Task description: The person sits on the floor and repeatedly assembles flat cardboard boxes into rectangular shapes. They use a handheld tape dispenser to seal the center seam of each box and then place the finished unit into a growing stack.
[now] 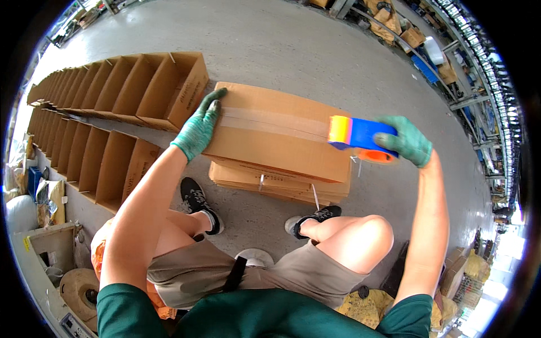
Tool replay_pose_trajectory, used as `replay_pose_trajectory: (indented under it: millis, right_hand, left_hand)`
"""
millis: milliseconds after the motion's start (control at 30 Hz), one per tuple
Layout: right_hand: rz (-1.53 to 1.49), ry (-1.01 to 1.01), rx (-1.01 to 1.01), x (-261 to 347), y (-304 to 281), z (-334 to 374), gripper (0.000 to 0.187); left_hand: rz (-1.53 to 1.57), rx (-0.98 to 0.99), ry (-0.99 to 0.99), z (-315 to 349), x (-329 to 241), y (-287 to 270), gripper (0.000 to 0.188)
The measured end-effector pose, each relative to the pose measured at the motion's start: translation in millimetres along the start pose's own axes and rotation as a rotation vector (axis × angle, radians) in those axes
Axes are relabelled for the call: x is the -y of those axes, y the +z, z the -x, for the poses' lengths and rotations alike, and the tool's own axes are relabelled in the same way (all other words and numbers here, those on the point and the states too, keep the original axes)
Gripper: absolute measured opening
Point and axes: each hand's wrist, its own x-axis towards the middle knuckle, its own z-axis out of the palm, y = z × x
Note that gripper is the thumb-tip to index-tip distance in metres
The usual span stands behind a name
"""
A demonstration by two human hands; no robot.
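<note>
A closed cardboard box lies in front of me, with a strip of clear tape along its top seam. Under it is a stack of flattened cardboard boxes bound with white straps. My left hand, in a green glove, rests on the box's left end, fingers over the top edge and thumb apart. In my right hand, also gloved, is a blue and orange tape dispenser, its yellow-orange front at the right end of the tape strip. The fingers wrap its rear part.
Two rows of open cardboard boxes stand on the floor to the left. Metal shelving with mixed goods curves along the right. A whitish bin-like unit is at the lower left. My shoes flank the stack's near side.
</note>
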Motion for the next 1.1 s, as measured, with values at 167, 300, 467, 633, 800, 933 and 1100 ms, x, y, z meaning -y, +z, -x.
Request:
replay_pose_trajectory:
  millis: [167, 300, 467, 633, 800, 933, 1100]
  right_hand:
    - [-0.084, 0.228, -0.009, -75, -34, 71, 0.067]
    - [0.111, 0.27, 0.078, -73, -33, 60, 0.065]
    - [0.191, 0.263, 0.135, -60, 10, 9, 0.058]
    - [0.102, 0.119, 0.11, -32, 45, -20, 0.051]
    - [0.428, 0.025, 0.096, -4, 49, -15, 0.045]
    - [-0.043, 0.09, 0.125, -36, 50, -8, 0.048]
    - [0.704, 0.099, 0.241, 17, 92, -4, 0.023]
  left_hand:
    - [-0.014, -0.017, -0.005, 3, -2, 0, 0.043]
    - [-0.149, -0.016, -0.035, 3, -10, 3, 0.051]
    - [-0.16, -0.019, -0.068, 0, -10, 3, 0.056]
    - [-0.126, -0.022, -0.093, 3, -20, 8, 0.058]
    - [-0.115, -0.024, -0.068, 2, -14, 5, 0.06]
    - [-0.128, -0.005, -0.058, -2, -9, 10, 0.061]
    - [-0.102, -0.007, -0.138, 3, -15, 2, 0.063]
